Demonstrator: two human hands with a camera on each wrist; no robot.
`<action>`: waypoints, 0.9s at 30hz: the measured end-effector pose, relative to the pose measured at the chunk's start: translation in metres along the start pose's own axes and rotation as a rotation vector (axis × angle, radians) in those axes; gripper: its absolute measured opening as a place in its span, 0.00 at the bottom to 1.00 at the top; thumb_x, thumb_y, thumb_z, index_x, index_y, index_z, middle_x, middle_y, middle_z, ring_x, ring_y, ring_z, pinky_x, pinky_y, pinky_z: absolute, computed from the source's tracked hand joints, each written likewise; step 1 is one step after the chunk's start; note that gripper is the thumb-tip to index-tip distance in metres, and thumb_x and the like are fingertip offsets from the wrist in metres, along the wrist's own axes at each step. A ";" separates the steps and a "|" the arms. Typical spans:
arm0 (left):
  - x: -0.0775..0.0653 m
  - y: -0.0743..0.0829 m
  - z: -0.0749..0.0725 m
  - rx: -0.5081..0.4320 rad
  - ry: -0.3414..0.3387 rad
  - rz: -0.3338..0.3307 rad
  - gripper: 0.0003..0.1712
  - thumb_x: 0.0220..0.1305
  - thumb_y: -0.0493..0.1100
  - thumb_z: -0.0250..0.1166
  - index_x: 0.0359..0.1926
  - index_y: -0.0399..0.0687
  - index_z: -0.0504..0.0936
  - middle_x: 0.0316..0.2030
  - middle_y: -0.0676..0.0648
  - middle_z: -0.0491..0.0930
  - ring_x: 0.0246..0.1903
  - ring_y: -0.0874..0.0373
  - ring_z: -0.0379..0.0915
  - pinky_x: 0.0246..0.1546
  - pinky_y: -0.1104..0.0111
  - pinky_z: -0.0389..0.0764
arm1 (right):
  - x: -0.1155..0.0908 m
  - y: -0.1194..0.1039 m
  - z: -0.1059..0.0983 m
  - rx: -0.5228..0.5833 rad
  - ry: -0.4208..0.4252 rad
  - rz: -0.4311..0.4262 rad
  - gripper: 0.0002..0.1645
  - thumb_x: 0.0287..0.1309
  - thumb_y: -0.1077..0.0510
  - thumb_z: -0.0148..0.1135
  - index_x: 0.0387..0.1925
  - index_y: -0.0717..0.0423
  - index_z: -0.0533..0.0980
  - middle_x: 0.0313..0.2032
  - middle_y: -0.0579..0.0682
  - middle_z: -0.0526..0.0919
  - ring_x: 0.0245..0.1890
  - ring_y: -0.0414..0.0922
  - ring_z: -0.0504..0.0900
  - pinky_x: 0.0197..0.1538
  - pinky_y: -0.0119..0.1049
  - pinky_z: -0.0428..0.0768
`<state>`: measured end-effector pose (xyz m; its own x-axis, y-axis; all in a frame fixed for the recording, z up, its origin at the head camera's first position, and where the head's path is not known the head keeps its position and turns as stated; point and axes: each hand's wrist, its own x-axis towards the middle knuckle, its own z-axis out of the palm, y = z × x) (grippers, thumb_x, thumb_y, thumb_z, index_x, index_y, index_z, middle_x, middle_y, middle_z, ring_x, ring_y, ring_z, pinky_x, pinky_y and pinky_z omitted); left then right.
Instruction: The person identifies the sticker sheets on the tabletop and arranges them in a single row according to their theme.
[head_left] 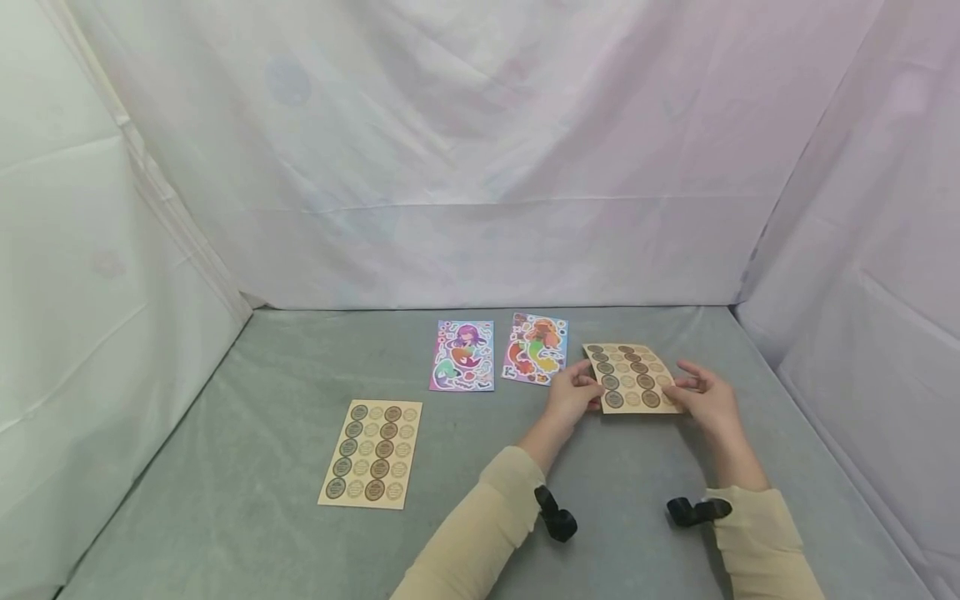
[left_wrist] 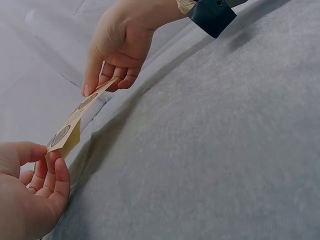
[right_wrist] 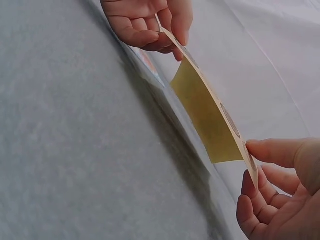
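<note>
Both hands hold up a tan sticker sheet point(head_left: 632, 380) printed with rows of round brown and cream labels. My left hand point(head_left: 572, 395) pinches its left edge between thumb and fingers, and my right hand point(head_left: 707, 400) pinches the right edge the same way. In the right wrist view the sheet's plain yellowish back point(right_wrist: 207, 117) faces the table, raised above the cloth with a shadow under it. The left wrist view shows the sheet point(left_wrist: 75, 120) almost edge-on, slightly bent between the two hands.
A matching sheet of round stickers point(head_left: 371, 454) lies flat at the left. Toward the back lie two colourful mermaid sticker sheets, one purple and blue point(head_left: 462, 356), one pink and orange point(head_left: 536, 348), the latter just behind my left hand. White cloth walls point(head_left: 480, 167) enclose the grey table point(head_left: 247, 433).
</note>
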<state>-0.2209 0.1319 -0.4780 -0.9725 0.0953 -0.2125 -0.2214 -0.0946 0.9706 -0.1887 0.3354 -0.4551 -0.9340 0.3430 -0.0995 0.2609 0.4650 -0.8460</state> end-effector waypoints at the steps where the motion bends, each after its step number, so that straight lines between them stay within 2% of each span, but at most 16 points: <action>1: 0.000 0.000 -0.001 -0.003 -0.003 -0.002 0.31 0.50 0.25 0.67 0.58 0.42 0.77 0.25 0.51 0.78 0.20 0.61 0.74 0.25 0.70 0.82 | -0.001 0.000 0.000 0.004 -0.004 -0.006 0.40 0.55 0.62 0.67 0.68 0.63 0.62 0.42 0.55 0.78 0.28 0.34 0.74 0.27 0.29 0.76; 13: -0.004 -0.001 -0.013 -0.052 -0.063 0.005 0.31 0.52 0.26 0.67 0.59 0.46 0.77 0.27 0.50 0.78 0.22 0.59 0.76 0.28 0.67 0.83 | -0.002 -0.003 -0.003 0.084 -0.068 0.002 0.40 0.57 0.61 0.65 0.68 0.66 0.61 0.29 0.39 0.79 0.27 0.33 0.76 0.31 0.27 0.77; 20: -0.004 0.000 -0.019 -0.069 -0.085 -0.003 0.31 0.52 0.28 0.67 0.58 0.50 0.78 0.28 0.49 0.79 0.24 0.59 0.76 0.28 0.67 0.83 | -0.003 -0.008 -0.004 0.082 -0.107 0.029 0.41 0.58 0.58 0.65 0.69 0.64 0.60 0.29 0.39 0.79 0.27 0.36 0.78 0.32 0.30 0.78; 27: -0.005 0.001 -0.025 -0.078 -0.099 0.010 0.31 0.52 0.28 0.67 0.58 0.53 0.78 0.29 0.47 0.80 0.25 0.58 0.77 0.29 0.66 0.83 | -0.008 -0.014 -0.006 0.080 -0.153 -0.010 0.43 0.58 0.57 0.66 0.70 0.62 0.58 0.30 0.40 0.79 0.28 0.37 0.78 0.34 0.33 0.79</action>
<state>-0.2178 0.1064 -0.4784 -0.9637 0.1906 -0.1870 -0.2204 -0.1729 0.9600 -0.1837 0.3310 -0.4397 -0.9643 0.2075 -0.1645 0.2369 0.3989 -0.8859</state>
